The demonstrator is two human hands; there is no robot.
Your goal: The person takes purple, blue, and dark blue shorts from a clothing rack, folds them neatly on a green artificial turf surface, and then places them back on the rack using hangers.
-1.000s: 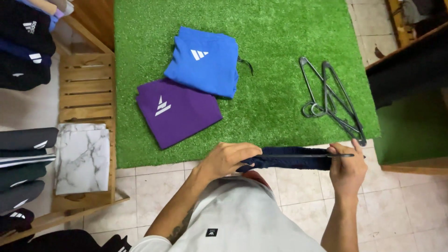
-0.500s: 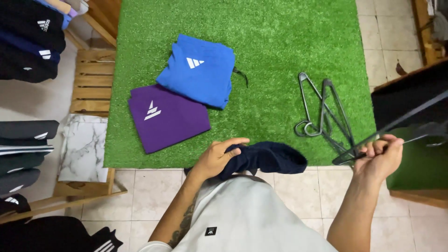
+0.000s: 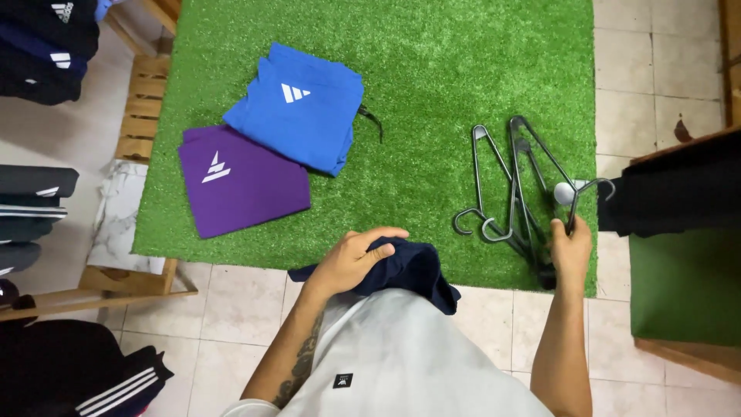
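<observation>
My left hand [image 3: 351, 262] clutches a bunched navy garment [image 3: 409, 270] against my body, at the near edge of the green turf mat [image 3: 432, 77]. My right hand [image 3: 570, 251] grips a grey hanger [image 3: 575, 197] by its neck, hook upward, at the mat's right edge. It hangs just over a pile of grey hangers [image 3: 502, 185] lying on the turf. A folded blue garment [image 3: 297, 108] and a folded purple garment [image 3: 239, 185] lie on the left part of the mat, the blue one overlapping the purple one.
Dark folded clothes [image 3: 35, 208] are stacked on shelves at the left, beside a wooden pallet [image 3: 143, 93]. A dark garment [image 3: 679, 189] lies over a wooden, turf-topped stand [image 3: 687, 293] at the right. Tiled floor [image 3: 231, 309] lies below me.
My right hand slid the hanger out of the navy garment and carried it right, then back over the hanger pile. My left hand bunched the garment against my body.
</observation>
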